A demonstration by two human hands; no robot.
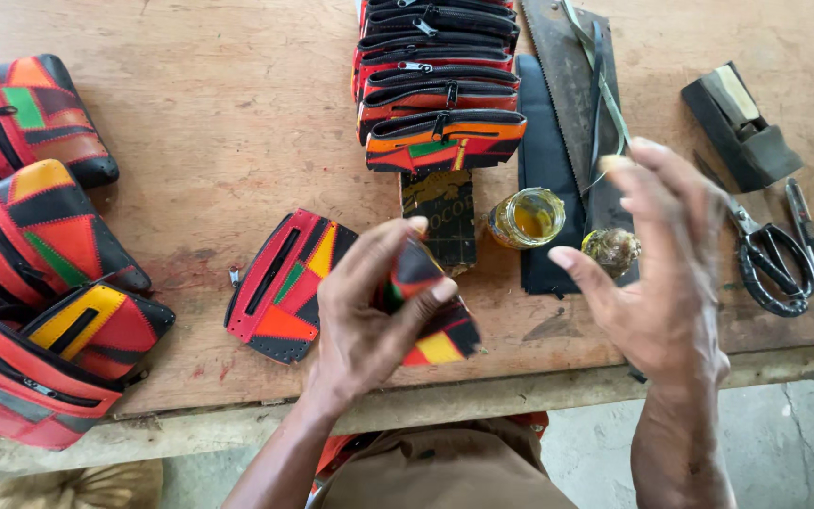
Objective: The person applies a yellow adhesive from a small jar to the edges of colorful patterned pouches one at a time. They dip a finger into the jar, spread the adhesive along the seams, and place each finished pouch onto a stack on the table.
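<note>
Spreading across the whole view, the worn wooden table (219, 123) carries everything, its near edge running just above the person's lap. A heap of finished patchwork pouches (40, 236) in red, orange, yellow, green and black lies at the left side, and a neat overlapping row of zipped pouches (440, 85) runs away from the middle toward the far edge. Right of that row lie a saw blade (558, 66) and a dark strip of leather (544, 170). One flat patchwork panel (280, 287) rests on the table just left of the left hand (369, 325), which pinches a folded patchwork piece (431, 316) between thumb and fingers, near the table's near edge. The right hand (661, 273) hovers open with fingers spread and slightly blurred, holding nothing. Farther right sit a black block (737, 127) and black scissors (770, 259). Between the hands stand a small glass jar of amber glue (528, 219) and its crusted lid (611, 250).
</note>
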